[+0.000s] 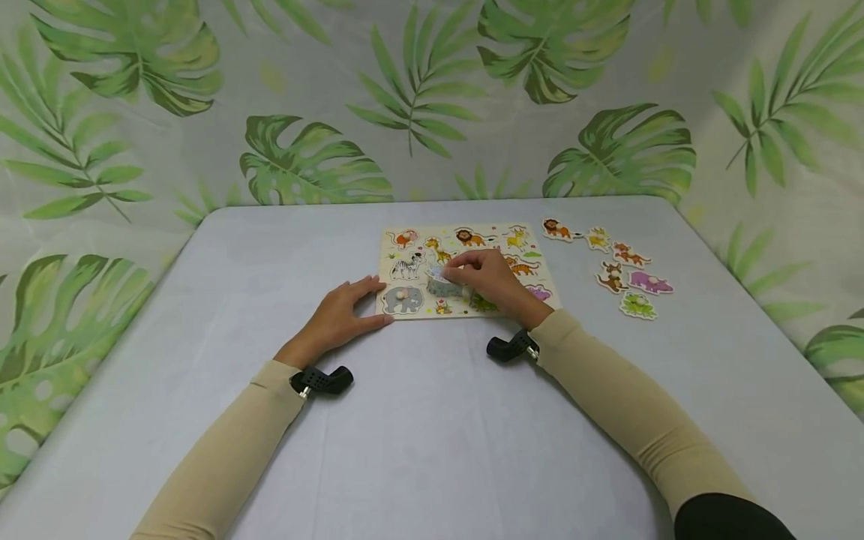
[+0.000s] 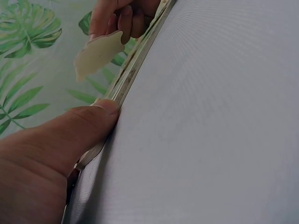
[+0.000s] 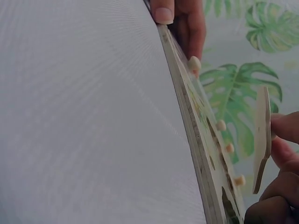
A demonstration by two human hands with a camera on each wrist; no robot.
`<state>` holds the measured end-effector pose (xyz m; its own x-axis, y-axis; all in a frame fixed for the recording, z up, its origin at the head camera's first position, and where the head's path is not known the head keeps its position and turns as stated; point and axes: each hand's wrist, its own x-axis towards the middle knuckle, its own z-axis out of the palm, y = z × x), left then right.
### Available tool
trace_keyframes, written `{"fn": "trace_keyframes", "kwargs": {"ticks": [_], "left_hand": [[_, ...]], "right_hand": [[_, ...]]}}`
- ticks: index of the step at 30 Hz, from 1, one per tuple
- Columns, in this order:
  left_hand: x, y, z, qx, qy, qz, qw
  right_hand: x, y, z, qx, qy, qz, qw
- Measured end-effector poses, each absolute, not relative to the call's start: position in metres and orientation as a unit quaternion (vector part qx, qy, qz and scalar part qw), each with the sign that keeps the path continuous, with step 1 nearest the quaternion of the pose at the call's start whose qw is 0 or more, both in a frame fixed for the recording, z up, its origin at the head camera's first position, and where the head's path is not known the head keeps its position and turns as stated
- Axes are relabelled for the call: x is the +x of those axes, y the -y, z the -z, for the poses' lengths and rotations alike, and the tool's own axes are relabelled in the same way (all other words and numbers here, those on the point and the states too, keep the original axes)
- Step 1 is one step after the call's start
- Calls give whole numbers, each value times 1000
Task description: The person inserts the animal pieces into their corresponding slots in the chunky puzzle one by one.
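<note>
My right hand pinches a wooden puzzle piece between thumb and fingertips, above the middle of an animal puzzle board. The piece is tilted, its bare pale back showing in both wrist views; its picture is mostly hidden. At the board's front left corner, my left hand holds the board, thumb along the front edge and fingers at the left side. Beside that hand lies a grey elephant piece with a knob. A zebra and a giraffe show behind it. My right hand covers part of the board.
Right of the board lie several loose pieces: a lion, a yellow horned animal, a tiger, a brown animal, a purple hippo and a green piece. A white cloth covers the table; leaf-patterned fabric hangs behind.
</note>
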<state>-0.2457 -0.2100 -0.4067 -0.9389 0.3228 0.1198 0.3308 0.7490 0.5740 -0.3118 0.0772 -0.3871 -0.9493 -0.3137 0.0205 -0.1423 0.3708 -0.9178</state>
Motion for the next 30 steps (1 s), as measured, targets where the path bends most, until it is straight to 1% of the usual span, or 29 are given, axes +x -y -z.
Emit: {"fn": "trace_keyframes", "kwargs": {"ticks": [6,13,30], "left_hand": [[-245,210,405,-175,935,307,8],[-244,208,405,-171,937,304,4],[-245,209,405,-167,938,303,-2]], "right_hand": [[-311,-78,387,-139,-833,531,69],[-311,-80,390,-138,-838,523,71],[-315,-82,397,-162,-857,486,55]]}}
